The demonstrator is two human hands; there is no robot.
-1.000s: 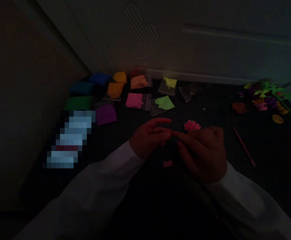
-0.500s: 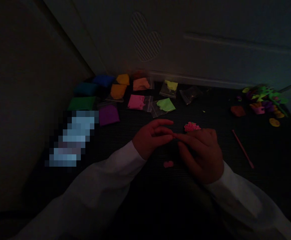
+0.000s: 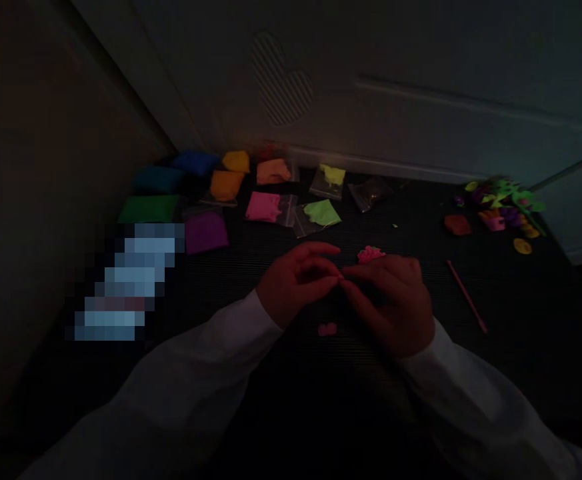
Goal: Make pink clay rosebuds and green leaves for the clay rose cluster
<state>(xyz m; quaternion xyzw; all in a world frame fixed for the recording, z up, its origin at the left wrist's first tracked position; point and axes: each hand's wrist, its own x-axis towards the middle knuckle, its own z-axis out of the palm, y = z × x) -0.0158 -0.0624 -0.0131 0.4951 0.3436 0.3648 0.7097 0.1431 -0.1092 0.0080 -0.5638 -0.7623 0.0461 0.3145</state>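
Observation:
In the dim light my left hand (image 3: 298,280) is closed in a pinch, thumb against fingertips. My right hand (image 3: 395,303) meets it, its thumb and index finger closed at the left fingertips. Whatever is pinched there is tiny and hidden by the fingers and the dark. Just behind my right hand's knuckles lies a pink clay flower (image 3: 371,254) with green edging, partly covered. Two small flat pink clay discs (image 3: 327,329) lie side by side on the dark table below the hands. A thin pink modelling tool (image 3: 467,297) rests to the right.
Packets of coloured clay stand at the back left, among them a purple packet (image 3: 205,232), a pink packet (image 3: 264,207) and a light green packet (image 3: 323,213). A blurred bright screen (image 3: 131,280) lies left. Colourful clay pieces (image 3: 511,207) and a brown lump (image 3: 457,225) sit right.
My right thumb has come up to the left fingertips beside the index finger; before, it was lower and apart. The whole view has shifted slightly, moving things on the table leftward.

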